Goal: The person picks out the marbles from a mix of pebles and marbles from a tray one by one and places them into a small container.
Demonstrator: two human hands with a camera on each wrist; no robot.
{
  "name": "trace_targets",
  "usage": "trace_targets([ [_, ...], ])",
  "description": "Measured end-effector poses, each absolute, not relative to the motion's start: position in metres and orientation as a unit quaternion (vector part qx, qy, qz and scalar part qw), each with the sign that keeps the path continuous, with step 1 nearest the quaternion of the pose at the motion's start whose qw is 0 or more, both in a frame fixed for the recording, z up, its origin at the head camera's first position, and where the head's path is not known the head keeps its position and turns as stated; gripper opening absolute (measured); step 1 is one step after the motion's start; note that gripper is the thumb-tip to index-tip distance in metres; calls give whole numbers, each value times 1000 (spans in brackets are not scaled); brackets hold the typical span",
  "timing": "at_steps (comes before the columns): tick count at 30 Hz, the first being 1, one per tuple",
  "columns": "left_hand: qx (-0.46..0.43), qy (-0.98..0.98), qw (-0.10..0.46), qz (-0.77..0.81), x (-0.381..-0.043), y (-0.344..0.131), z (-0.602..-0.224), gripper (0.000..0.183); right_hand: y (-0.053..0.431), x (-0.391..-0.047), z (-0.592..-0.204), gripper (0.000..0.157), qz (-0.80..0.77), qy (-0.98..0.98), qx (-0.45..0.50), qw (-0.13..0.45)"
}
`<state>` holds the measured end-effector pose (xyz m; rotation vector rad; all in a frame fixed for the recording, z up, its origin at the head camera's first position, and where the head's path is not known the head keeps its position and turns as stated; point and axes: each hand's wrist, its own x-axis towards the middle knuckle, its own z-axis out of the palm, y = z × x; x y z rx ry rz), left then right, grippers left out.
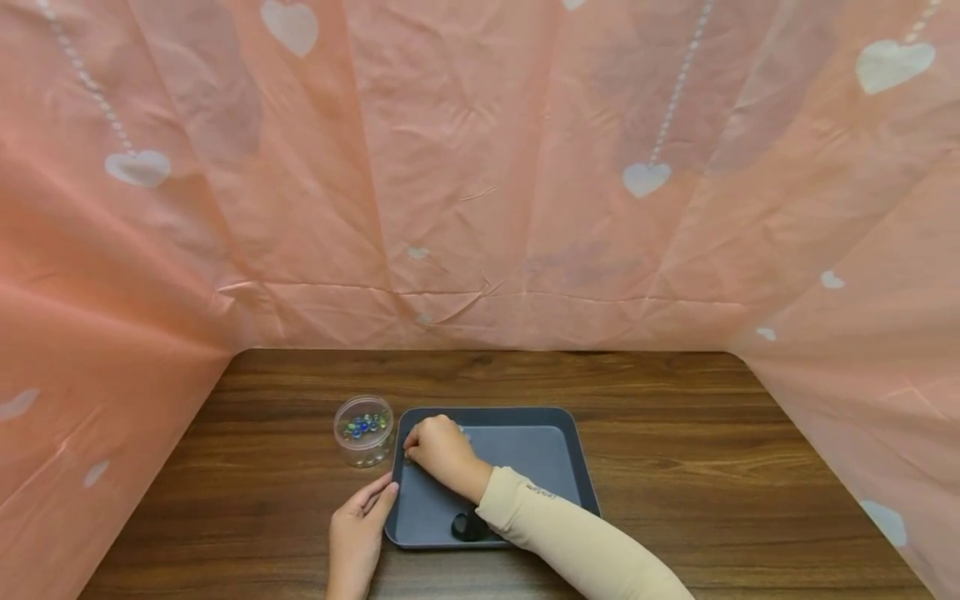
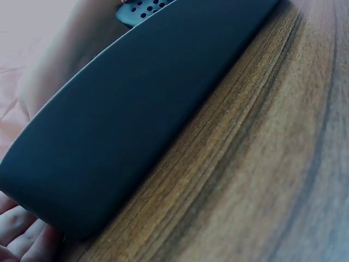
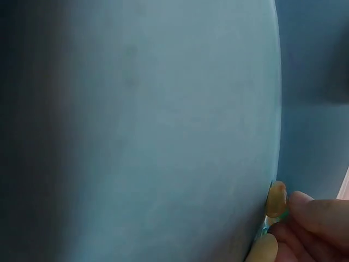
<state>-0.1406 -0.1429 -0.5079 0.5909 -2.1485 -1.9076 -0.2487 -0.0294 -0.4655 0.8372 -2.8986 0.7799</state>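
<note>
A dark grey tray lies on the wooden table. My right hand reaches down into its far left corner, fingers bent. In the right wrist view its thumb and fingers pinch a greenish glass marble, mostly hidden, by the tray wall. Two yellowish oval pieces show at the fingertips there. My left hand rests with nearly straight fingers against the tray's left rim. Left wrist view: those fingers touch the tray's outer corner.
Just left of the tray stands a clear round jar with several blue and green marbles showing through its top. A black rounded object lies at the tray's near side, partly under my right sleeve. Pink curtains surround the table.
</note>
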Motion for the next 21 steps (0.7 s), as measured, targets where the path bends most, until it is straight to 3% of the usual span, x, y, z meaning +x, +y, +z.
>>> trace_targets([
  [14, 201, -722, 110, -653, -142, -143, -510, 35, -34, -249, -467, 4, 217, -933, 285, 36],
  [21, 200, -720, 105, -656, -141, -142, -510, 37, -26, -256, -467, 3, 378, -900, 217, -14],
])
